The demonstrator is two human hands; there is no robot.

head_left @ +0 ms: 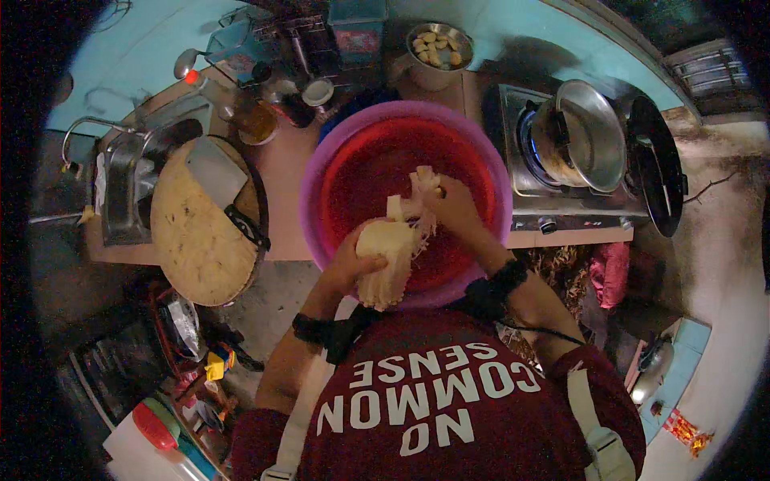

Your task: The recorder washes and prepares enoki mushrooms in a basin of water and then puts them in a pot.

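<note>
My left hand (344,261) grips a thick bundle of pale, thin stalks (385,267), which looks like enoki mushrooms. Its flat, cream-coloured base end faces up, over the near part of a plastic basin (313,180) with a purple rim and red inside. In my right hand (457,207) is a smaller torn clump (424,183) of the same stuff, with loose strands hanging from it. The two clumps are close together; whether they are still joined cannot be told. A small pale block (394,207) shows just behind the bundle.
Left of the basin, a cleaver (216,174) lies on a round wooden chopping board (186,240) beside a sink (117,204). Rightward, a tilted-looking metal pot (592,144) sits over a lit burner on the gas stove (523,210). A metal bowl (427,75) of pale pieces stands behind.
</note>
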